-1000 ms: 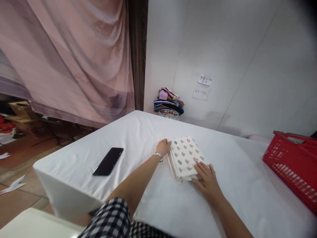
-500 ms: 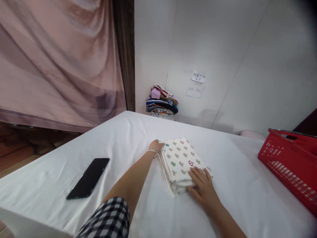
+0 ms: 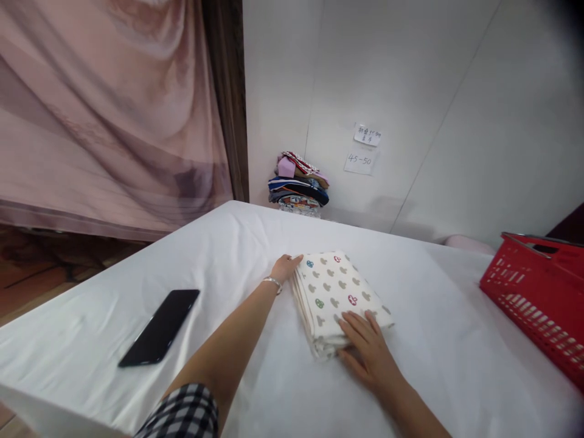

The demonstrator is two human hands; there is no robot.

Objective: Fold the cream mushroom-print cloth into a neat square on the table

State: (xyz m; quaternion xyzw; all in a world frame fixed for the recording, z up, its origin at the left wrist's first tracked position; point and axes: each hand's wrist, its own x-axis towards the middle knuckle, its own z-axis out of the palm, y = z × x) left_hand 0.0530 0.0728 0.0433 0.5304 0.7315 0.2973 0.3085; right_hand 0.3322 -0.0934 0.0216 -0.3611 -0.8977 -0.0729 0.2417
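A folded white cloth (image 3: 335, 292) printed with grey, red, green and blue mushroom-like shapes lies in a thick, layered rectangle on the table. At its far left corner, my left hand (image 3: 286, 267) pinches the edge, thumb on top and the other fingers partly hidden. My right hand (image 3: 365, 350) rests on the near right part, its stretched fingers flat on the top layer and the thumb beside the near edge. Several layers show along the left side and the rounded near edge.
A white sheet covers the table (image 3: 219, 255). On the left lies a black phone (image 3: 159, 328); at the right stands a red plastic basket (image 3: 538, 298). Behind the table's far edge is a stack of folded fabrics (image 3: 298, 182) against the wall with paper signs (image 3: 360, 161).
The lower layer that stuck out at the cloth's near left now lies more even with the others. My right hand has slid slightly left along the near edge.
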